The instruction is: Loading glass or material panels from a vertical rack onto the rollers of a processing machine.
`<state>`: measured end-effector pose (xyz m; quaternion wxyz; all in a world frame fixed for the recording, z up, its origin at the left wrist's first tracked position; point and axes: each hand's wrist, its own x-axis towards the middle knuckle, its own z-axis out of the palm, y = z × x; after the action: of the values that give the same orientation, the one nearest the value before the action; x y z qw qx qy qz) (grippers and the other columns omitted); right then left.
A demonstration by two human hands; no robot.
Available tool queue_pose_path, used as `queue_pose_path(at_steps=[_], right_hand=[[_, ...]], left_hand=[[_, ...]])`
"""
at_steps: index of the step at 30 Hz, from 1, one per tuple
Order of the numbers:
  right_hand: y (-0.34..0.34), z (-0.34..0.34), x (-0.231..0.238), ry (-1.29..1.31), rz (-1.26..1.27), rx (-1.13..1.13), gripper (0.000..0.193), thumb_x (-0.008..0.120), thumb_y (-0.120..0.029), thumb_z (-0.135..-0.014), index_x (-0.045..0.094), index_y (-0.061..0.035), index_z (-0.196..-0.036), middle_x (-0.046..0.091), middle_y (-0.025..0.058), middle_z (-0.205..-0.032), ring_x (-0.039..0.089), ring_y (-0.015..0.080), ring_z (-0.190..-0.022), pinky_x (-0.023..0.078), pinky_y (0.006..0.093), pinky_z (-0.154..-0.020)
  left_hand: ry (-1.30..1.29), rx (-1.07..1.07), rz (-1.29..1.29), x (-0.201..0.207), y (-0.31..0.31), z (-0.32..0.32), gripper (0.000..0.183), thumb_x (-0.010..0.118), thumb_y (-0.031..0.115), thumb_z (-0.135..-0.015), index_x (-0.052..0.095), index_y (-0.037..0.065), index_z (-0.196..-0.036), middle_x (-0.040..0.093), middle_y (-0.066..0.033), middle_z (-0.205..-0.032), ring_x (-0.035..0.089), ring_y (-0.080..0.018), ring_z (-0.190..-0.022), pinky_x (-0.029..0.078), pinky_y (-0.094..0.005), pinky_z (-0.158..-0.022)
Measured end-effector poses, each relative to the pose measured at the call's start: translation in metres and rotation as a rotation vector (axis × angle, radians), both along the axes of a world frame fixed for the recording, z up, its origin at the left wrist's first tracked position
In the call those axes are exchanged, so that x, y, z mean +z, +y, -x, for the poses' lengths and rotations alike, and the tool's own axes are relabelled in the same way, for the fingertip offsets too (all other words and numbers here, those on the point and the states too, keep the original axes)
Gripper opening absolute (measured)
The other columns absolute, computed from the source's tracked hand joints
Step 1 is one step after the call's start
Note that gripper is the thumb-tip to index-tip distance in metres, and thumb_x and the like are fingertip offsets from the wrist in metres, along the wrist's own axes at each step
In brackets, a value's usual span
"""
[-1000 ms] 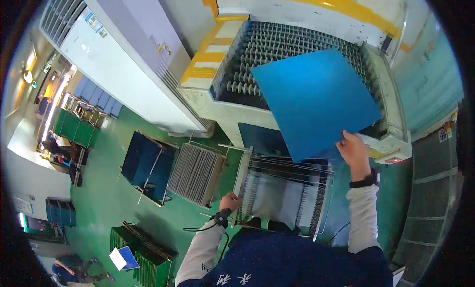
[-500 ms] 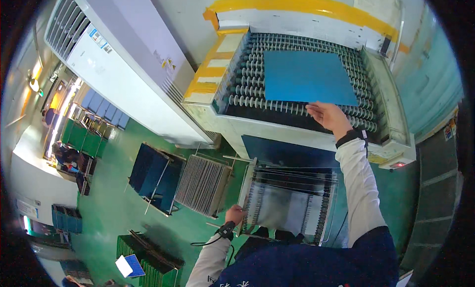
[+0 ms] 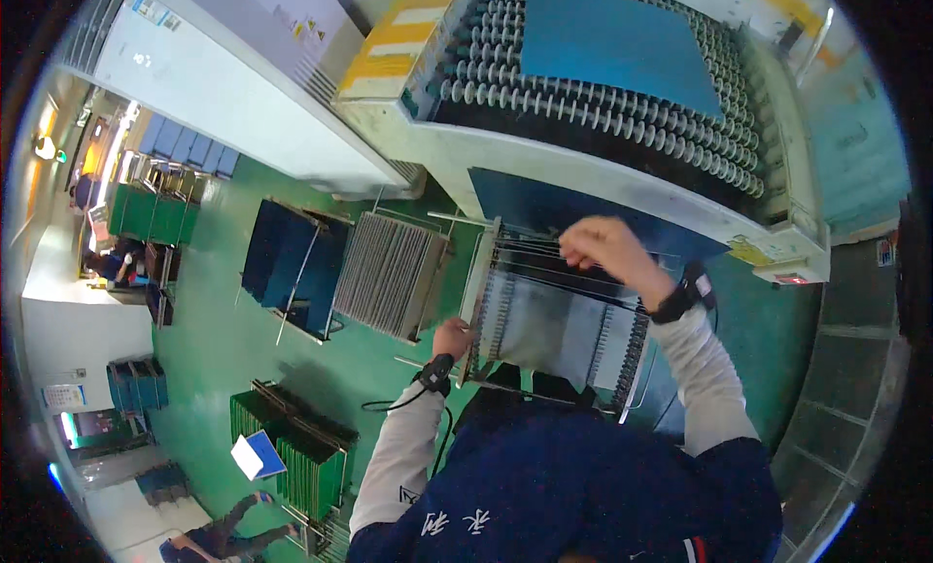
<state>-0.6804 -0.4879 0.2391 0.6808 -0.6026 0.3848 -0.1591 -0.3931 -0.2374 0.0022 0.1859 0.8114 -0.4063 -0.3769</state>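
Observation:
A blue flat panel (image 3: 614, 40) lies on the roller conveyor (image 3: 583, 116) of a pale machine ahead of me. Just below it stands a wire slotted rack (image 3: 554, 315) with thin panels standing in its slots. My right hand (image 3: 604, 249) is at the rack's far top edge, its fingers curled over a panel's edge there. My left hand (image 3: 452, 338) grips the rack's left frame; a black strap with a cord circles that wrist.
On the green floor to the left stand a rack of blue panels (image 3: 290, 262) and a rack of grey panels (image 3: 389, 276). Green racks (image 3: 296, 446) stand lower left, where another person (image 3: 219, 539) bends. A long white machine (image 3: 224, 77) runs at upper left.
My right hand laid the blue panel on the conveyor rollers, let it go, and came back down to the rack. The panel has travelled further into the machine. My left hand stayed on the rack.

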Motion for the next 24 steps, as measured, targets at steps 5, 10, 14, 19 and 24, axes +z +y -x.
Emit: queue_pose_path(at_steps=[5, 10, 14, 19, 24], right_hand=[[0.070, 0.016, -0.080, 0.257, 0.639, -0.026, 0.023, 0.067, -0.013, -0.080, 0.066, -0.0024, -0.100, 0.066, 0.0137, -0.092, 0.064, 0.0302, -0.086, 0.051, 0.0382, -0.076], [0.099, 0.017, -0.071, 0.418, 0.837, -0.068, 0.031, 0.067, -0.011, -0.077, 0.062, -0.0036, -0.106, 0.063, 0.0144, -0.105, 0.057, 0.0339, -0.101, 0.045, 0.0426, -0.089], [0.118, 0.022, -0.074, 0.428, 0.900, -0.073, 0.035, 0.065, -0.009, -0.077, 0.059, -0.0021, -0.111, 0.060, 0.0151, -0.111, 0.054, 0.0351, -0.104, 0.043, 0.0443, -0.092], [0.124, 0.031, -0.081, 0.523, 0.918, -0.116, 0.035, 0.063, -0.007, -0.077, 0.058, -0.0006, -0.111, 0.060, 0.0166, -0.106, 0.054, 0.0354, -0.101, 0.044, 0.0442, -0.087], [0.108, 0.024, -0.108, 0.694, 0.881, 0.021, 0.027, 0.060, -0.010, -0.078, 0.059, -0.0023, -0.104, 0.062, 0.0170, -0.098, 0.057, 0.0360, -0.095, 0.046, 0.0454, -0.081]], left_hand=[[-0.003, 0.077, -0.022, 0.005, -0.005, 0.002, 0.033, 0.079, 0.027, -0.068, 0.067, 0.003, -0.088, 0.067, -0.0103, -0.078, 0.066, -0.0216, -0.076, 0.052, -0.0347, -0.071], [-0.034, 0.066, -0.043, 0.002, -0.008, 0.003, 0.031, 0.076, 0.027, -0.069, 0.067, 0.005, -0.088, 0.067, -0.0129, -0.079, 0.066, -0.0271, -0.076, 0.052, -0.0380, -0.070], [0.026, 0.107, -0.093, -0.008, -0.006, -0.001, 0.032, 0.075, 0.030, -0.068, 0.066, 0.007, -0.088, 0.068, -0.0153, -0.081, 0.066, -0.0337, -0.080, 0.052, -0.0407, -0.073], [-0.045, 0.062, -0.043, 0.000, -0.012, 0.003, 0.029, 0.076, 0.030, -0.067, 0.066, 0.007, -0.081, 0.068, -0.0145, -0.080, 0.065, -0.0341, -0.078, 0.051, -0.0414, -0.071], [-0.043, 0.082, -0.076, 0.004, -0.015, 0.003, 0.025, 0.076, 0.029, -0.066, 0.065, 0.008, -0.077, 0.068, -0.0137, -0.080, 0.065, -0.0348, -0.077, 0.051, -0.0426, -0.070]])
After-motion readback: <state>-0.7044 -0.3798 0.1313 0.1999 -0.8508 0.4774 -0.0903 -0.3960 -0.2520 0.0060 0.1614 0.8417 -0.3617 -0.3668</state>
